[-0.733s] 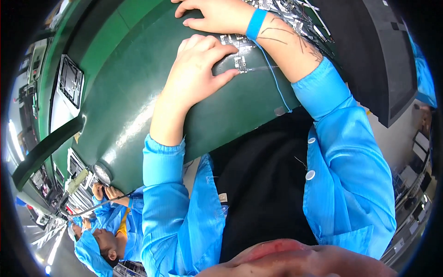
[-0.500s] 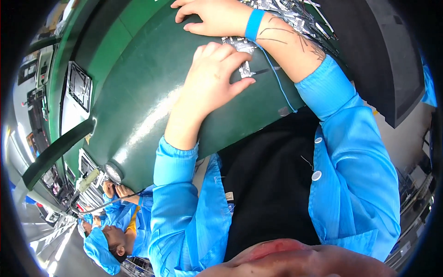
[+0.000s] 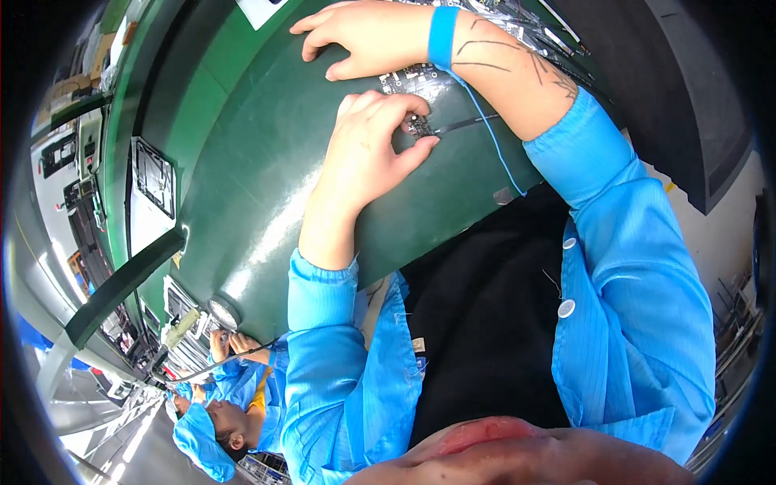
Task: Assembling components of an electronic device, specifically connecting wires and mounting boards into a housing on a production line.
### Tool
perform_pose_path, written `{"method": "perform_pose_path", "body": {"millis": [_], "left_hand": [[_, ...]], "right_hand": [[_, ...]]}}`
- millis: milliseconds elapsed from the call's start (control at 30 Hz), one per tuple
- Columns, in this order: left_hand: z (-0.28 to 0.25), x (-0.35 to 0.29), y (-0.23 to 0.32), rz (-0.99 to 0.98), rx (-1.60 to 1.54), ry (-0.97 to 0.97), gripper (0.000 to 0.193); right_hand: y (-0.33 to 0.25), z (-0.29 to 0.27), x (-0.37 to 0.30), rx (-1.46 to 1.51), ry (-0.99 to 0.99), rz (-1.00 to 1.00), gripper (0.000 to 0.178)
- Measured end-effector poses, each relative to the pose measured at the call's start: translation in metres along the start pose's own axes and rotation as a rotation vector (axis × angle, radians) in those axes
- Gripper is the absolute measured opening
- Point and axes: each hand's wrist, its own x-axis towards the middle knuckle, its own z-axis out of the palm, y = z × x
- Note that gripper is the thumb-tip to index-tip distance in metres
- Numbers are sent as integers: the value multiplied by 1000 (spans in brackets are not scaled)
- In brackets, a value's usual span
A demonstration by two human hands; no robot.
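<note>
My left hand [image 3: 368,149] has its thumb and forefinger closed round a small circuit board [image 3: 419,127]. From that board a thin black flat cable [image 3: 465,124] runs off to the right over the green tabletop [image 3: 267,137]. Farther off, my right hand [image 3: 364,39] reaches leftward above the table, its fingers apart and nothing seen in them. A blue wrist strap [image 3: 442,36] with a thin blue cord [image 3: 490,133] circles the right wrist. More small circuit boards [image 3: 404,79] lie just below that wrist, partly hidden by it.
A heap of boards with black cables [image 3: 529,32] lies behind my right forearm. A dark panel [image 3: 655,89] stands at the right. On the left are a white tray with a black frame [image 3: 153,194] and a round lamp [image 3: 224,311], near a co-worker in blue [image 3: 234,412].
The left thumb and forefinger have closed on the small board, which now shows a darker face. My right hand has stayed nearly in place. The whole view has shifted slightly.
</note>
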Motion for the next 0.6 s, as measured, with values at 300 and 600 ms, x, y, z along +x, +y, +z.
{"method": "perform_pose_path", "body": {"millis": [300,600], "left_hand": [[-19,-5,-29,-331,-756,-58,34],[-62,-22,-106,-34,-1713,602,17]], "right_hand": [[12,-25,-12,-30,-108,77,44],[11,6,0,-95,36,123,25]]}}
